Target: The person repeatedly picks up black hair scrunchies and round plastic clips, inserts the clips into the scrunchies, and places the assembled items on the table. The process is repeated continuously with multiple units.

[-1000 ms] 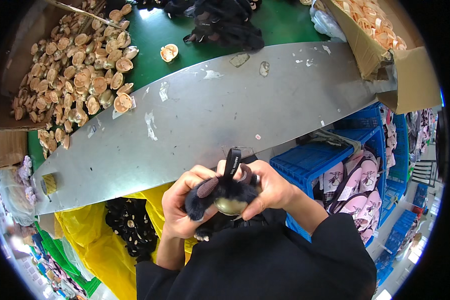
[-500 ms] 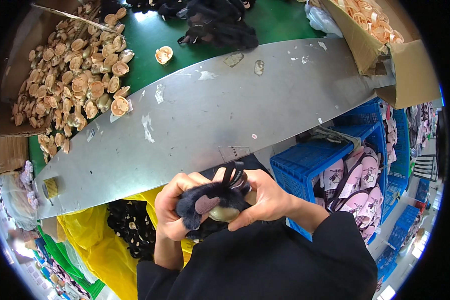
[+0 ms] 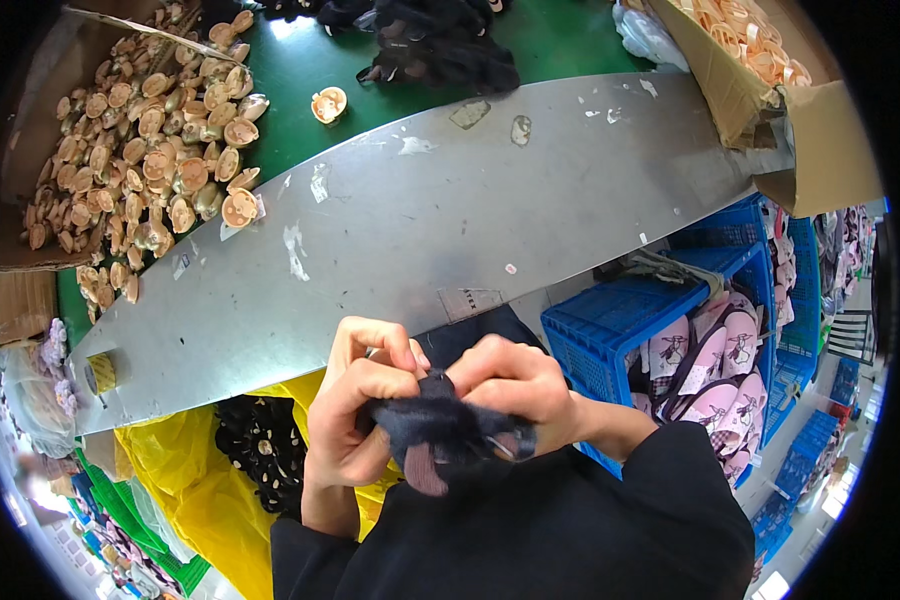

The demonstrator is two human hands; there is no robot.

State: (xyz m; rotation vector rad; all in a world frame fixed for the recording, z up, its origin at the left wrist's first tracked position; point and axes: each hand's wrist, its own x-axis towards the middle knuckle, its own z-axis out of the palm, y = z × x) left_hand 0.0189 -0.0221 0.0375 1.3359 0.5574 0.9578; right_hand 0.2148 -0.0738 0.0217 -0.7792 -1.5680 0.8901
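In front of my body, both hands grip a small black furry plush piece [image 3: 432,425] with a dark pinkish-brown ear-like flap hanging toward me. My left hand [image 3: 355,395] has its fingers curled and pinches the plush's upper left edge. Opposite it, my right hand [image 3: 520,390] is closed on the upper right edge, fingers bent. The fingertips meet near the top of the plush and are partly hidden. Whatever is inside the plush cannot be seen.
A bare metal sheet [image 3: 390,220] edges the green table [image 3: 290,85]. At left a cardboard box [image 3: 10,200] spills peach-and-gold plastic shells; one shell [image 3: 328,104] lies apart. Black plush pieces [image 3: 445,45] lie at the back. Blue crates [image 3: 610,310] with pink slippers stand right, a yellow bag [image 3: 185,480] left.
The plush has turned in my hands; the gold-coloured shell and black strap that showed before are now out of sight. My fingers have shifted to pinch its top edge.
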